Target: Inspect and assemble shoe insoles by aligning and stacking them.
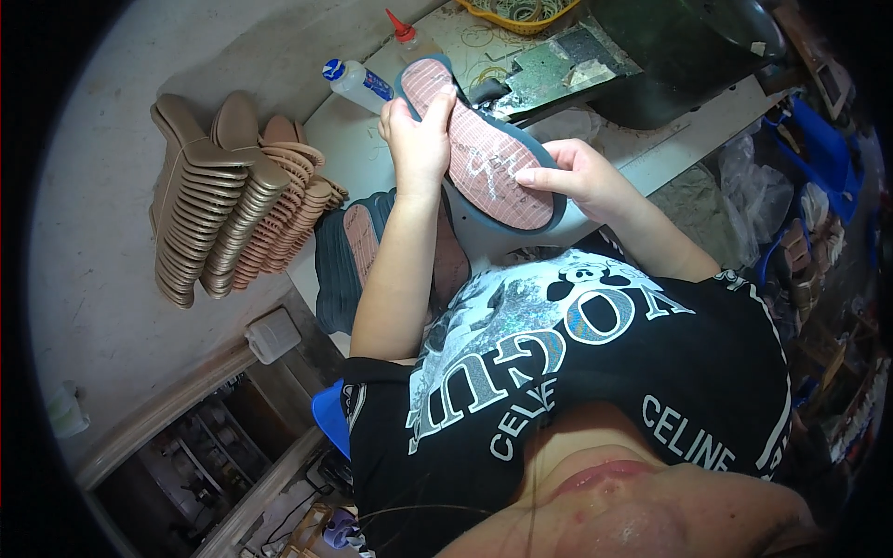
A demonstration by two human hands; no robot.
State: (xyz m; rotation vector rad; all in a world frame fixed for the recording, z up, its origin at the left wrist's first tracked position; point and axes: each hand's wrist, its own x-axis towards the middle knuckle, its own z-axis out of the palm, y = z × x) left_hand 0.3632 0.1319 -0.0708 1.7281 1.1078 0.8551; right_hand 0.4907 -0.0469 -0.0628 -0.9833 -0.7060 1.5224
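Stack of dark-edged soles (333,249) at near left. Right hand (579,177) clamped on near end of pink-faced sole (484,149), over tabletop (346,139); left hand (415,144) clamped toward far end. Blue-capped bottle (358,84) beyond, left; yellow basket (526,20) farthest.

Lettering (589,314) on black shirt (735,358), scrawl (493,169) on sole (470,130)
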